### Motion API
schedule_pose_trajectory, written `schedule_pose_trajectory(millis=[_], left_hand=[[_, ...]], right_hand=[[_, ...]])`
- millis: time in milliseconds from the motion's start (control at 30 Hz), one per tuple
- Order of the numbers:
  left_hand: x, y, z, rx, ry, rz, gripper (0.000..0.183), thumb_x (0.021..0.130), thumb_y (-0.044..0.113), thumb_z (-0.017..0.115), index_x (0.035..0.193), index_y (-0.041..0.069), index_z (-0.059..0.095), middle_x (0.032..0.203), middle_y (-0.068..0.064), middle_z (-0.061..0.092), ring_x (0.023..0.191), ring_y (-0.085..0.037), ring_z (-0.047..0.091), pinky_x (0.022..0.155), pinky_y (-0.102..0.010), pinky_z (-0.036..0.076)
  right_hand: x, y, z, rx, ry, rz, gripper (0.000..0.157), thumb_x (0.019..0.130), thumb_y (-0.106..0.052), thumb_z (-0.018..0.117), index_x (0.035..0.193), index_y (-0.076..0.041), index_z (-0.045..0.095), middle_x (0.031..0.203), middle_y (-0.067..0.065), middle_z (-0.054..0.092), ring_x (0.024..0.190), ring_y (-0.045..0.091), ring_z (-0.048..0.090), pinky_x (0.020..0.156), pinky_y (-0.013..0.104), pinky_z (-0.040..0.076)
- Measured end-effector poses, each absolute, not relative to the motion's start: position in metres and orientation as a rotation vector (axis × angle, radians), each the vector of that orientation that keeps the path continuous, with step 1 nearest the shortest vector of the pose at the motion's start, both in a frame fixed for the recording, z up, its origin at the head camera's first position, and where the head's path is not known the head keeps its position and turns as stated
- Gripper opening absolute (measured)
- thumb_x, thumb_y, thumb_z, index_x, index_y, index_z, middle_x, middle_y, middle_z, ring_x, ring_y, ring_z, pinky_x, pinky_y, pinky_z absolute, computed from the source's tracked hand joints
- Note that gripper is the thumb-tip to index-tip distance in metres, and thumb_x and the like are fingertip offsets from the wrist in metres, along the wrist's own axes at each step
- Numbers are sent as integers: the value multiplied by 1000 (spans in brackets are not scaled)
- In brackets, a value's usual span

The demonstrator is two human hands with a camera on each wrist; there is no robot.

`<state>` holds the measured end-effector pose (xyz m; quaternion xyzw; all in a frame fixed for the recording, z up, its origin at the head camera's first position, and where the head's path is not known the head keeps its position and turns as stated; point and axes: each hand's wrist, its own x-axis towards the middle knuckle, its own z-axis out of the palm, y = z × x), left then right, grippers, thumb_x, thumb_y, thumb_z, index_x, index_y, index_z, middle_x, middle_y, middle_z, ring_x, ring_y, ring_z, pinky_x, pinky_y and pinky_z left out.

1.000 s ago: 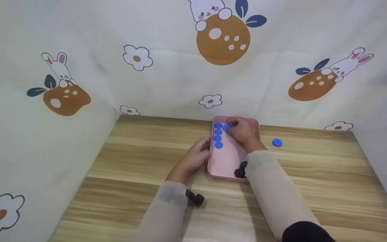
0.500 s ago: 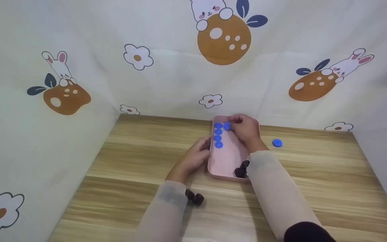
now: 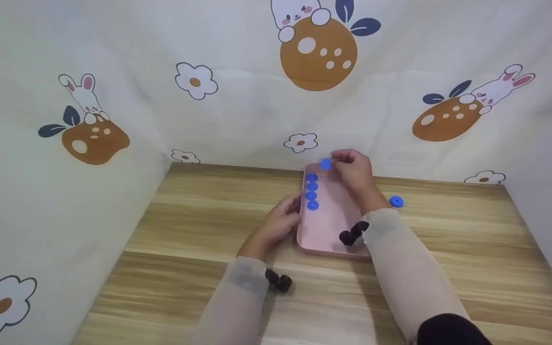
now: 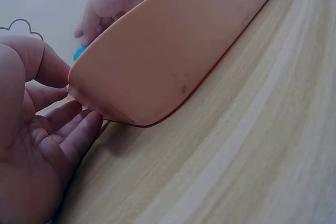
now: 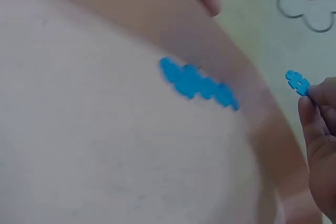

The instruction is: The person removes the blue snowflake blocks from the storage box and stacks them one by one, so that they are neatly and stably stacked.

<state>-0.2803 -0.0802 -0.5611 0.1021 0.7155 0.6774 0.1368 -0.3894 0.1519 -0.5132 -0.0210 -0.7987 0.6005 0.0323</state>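
In the head view my right hand (image 3: 356, 175) is over the far end of a pink tray (image 3: 326, 230). It pinches a blue snowflake building disc (image 3: 326, 164) between thumb and fingers, and the right wrist view shows the notched disc (image 5: 297, 82) tilted. Several matching discs (image 3: 311, 187) lie in a column along the tray's left wall, and appear as a blurred blue row (image 5: 199, 83) in the right wrist view. My left hand (image 3: 281, 220) is at the tray's left side. Its fingertips touch the outer wall (image 4: 157, 61) in the left wrist view.
Another blue disc (image 3: 396, 201) lies on the wooden table (image 3: 199, 211) to the right of the tray, beside my right wrist. A curtain with rabbit and flower prints (image 3: 242, 110) rises behind the tray and at both sides.
My right hand has lifted the pinched disc from beside the column and moved it away toward the far rim. The left hand stays at the tray's side.
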Motion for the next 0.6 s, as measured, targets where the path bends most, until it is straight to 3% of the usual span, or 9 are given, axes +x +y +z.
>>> schedule_pose_trajectory(millis=[233,600], left_hand=[[-280,-80,-559,251,2088,1935,78,92,0,58,167,12,37,171,-13,43,161,-29,40,134,-45,33],[-280,-81,-558,221,2108,1901,76,95,4,57,167,16,38,172,-8,43,162,-27,38,134,-47,33]], right_hand=[[-374,175,-487,-91,-2354,1987,32,96,-14,77,125,-1,74,105,-3,72,95,8,70,91,24,65],[-340,229,-486,-246,-2079,2248,28,95,-5,77,121,3,69,103,0,72,96,12,72,98,29,65]])
